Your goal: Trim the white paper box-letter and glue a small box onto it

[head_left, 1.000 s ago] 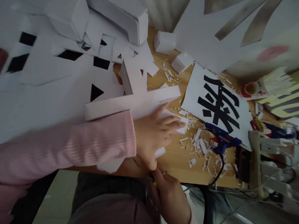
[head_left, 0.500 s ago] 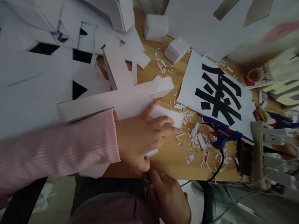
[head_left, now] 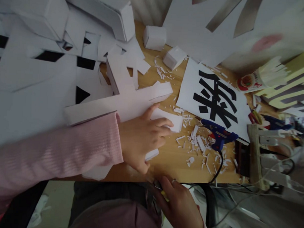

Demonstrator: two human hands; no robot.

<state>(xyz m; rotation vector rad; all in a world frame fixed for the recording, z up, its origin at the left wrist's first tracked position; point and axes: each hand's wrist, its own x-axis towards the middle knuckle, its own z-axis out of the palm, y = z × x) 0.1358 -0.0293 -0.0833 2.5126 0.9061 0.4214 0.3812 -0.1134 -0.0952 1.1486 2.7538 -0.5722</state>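
Note:
My left hand [head_left: 146,137] lies palm down with fingers spread on a white three-dimensional foam-board shape [head_left: 127,97], built like a stroke character with raised side walls. Its fingertips rest on the shape's right arm, and the thumb points down near a short white end piece [head_left: 152,155]. My right hand [head_left: 179,202], with a ring on one finger, is closed at the table's front edge. It grips what looks like a utility knife [head_left: 165,196], with a yellow part and a metal tip showing; most of it is hidden by the fingers.
A blue glue gun [head_left: 218,133] with a cord lies by a sheet with a black printed character [head_left: 215,96]. Foam scraps [head_left: 199,143] litter the wooden table [head_left: 170,165]. Two white blocks [head_left: 154,37] stand behind; cut boards [head_left: 37,88] cover the left. A power strip [head_left: 269,141] is at right.
My right hand has moved slightly right and down, away from my left hand, with the knife in it. My left hand stays on the foam-board shape. The whole view has shifted a little.

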